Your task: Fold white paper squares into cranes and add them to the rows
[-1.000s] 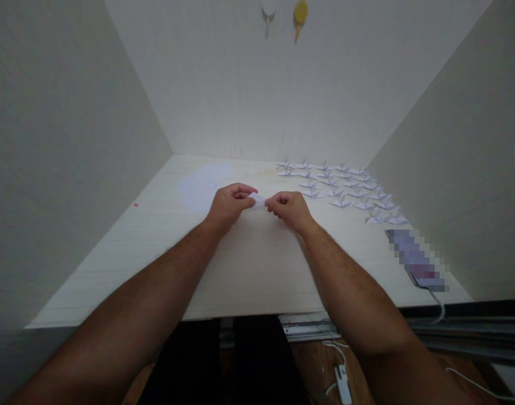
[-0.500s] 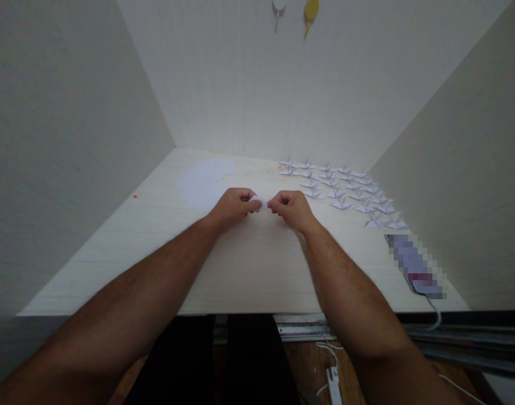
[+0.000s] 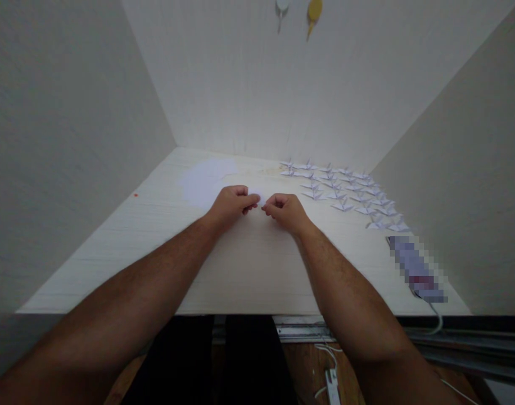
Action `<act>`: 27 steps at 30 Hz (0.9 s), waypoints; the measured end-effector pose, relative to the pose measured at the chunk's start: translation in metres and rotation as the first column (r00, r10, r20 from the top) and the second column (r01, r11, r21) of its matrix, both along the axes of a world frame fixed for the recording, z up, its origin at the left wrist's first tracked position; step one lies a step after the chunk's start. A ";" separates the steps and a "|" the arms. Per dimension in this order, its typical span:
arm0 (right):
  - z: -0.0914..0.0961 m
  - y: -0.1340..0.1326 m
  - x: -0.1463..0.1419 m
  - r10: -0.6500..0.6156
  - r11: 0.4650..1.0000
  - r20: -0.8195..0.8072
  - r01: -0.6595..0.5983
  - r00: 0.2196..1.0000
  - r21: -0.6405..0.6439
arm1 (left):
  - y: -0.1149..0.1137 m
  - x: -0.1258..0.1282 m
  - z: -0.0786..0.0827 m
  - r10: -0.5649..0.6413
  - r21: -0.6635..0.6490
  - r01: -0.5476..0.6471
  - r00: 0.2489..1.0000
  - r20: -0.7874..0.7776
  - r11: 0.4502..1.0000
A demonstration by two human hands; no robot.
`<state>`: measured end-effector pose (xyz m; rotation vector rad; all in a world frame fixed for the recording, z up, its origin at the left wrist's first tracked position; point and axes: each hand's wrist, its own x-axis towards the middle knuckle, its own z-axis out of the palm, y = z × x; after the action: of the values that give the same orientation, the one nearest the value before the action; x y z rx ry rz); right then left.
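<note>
A small piece of white paper (image 3: 261, 198) is held up between my two hands above the middle of the table. Thumb and fingers of my left hand (image 3: 237, 201) pinch its left side. At the right, my right hand (image 3: 284, 209) grips the paper's other edge with the fingertips. The paper's folds are too small and blurred to make out, and the fingers cover much of it. Behind my left hand lies a spread of white paper (image 3: 204, 180) on the tabletop.
Several folded paper cranes (image 3: 342, 188) stand in rows at the back right of the table (image 3: 257, 275). A blurred-out phone (image 3: 413, 270) with a cable lies at the right edge. Walls enclose the back and both sides. A power strip (image 3: 332, 385) sits on the floor below.
Both hands have shifted slightly left, and less of the paper shows between the fingers. My right hand has turned a little downward at the fingertips. The view has tilted slightly.
</note>
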<state>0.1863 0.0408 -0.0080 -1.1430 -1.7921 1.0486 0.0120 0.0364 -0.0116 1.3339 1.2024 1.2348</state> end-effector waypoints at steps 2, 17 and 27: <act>-0.001 -0.001 -0.002 0.004 1.000 0.029 -0.005 1.000 0.015 | 0.000 0.002 -0.001 0.009 -0.002 -0.008 0.997 0.072 1.000; 0.002 -0.007 -0.006 -0.076 0.995 -0.066 0.081 0.995 0.065 | -0.003 0.012 -0.001 0.102 -0.030 -0.098 0.940 0.326 0.995; 0.002 -0.006 -0.007 -0.113 0.993 -0.128 0.117 0.985 0.025 | -0.004 0.009 -0.002 0.047 0.012 -0.049 0.984 0.170 0.999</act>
<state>0.1794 0.0350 -0.0065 -1.1211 -1.6199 0.9975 0.0206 0.0323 -0.0132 1.1918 1.1118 1.3662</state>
